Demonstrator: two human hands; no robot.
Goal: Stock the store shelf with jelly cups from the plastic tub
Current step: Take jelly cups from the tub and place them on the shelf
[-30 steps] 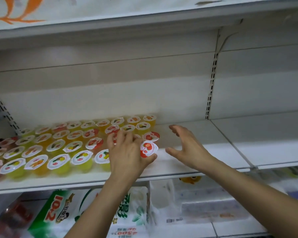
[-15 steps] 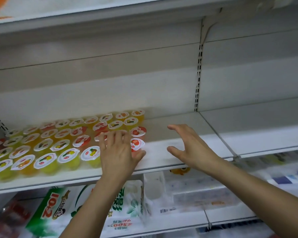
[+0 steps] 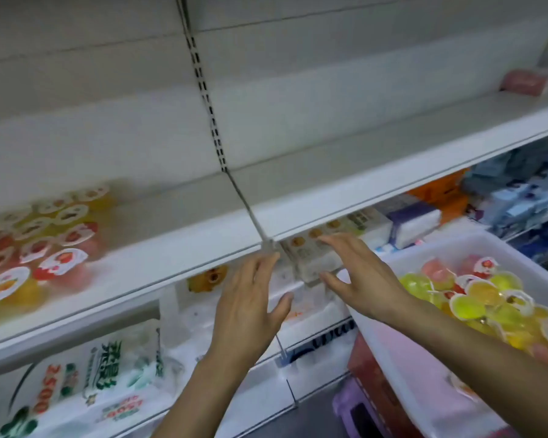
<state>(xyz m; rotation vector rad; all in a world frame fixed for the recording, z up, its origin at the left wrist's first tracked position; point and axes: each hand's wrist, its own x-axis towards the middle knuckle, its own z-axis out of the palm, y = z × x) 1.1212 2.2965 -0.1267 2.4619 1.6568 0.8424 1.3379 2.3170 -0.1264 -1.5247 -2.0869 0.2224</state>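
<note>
Both hands hang empty, fingers spread, before the shelf edge (image 3: pixel 178 267); the white plastic tub (image 3: pixel 402 352) of jelly cups (image 3: pixel 484 298) lies to their right, its long side running away from the shelf. The right hand (image 3: pixel 364 276) is nearer the tub than the left hand (image 3: pixel 250 311); stocked cups (image 3: pixel 60 260) stand on the shelf's left end.

Just 1 cam, on the person's head. It's looking forward and down at the shelf (image 3: pixel 203 245), from close up, tilted a bit. It's taking in the back wall up top, both hands low in the middle, cups (image 3: pixel 35 245) at left and the tub (image 3: pixel 402 358) at the right edge. No 2nd view is sharing anything.
</note>
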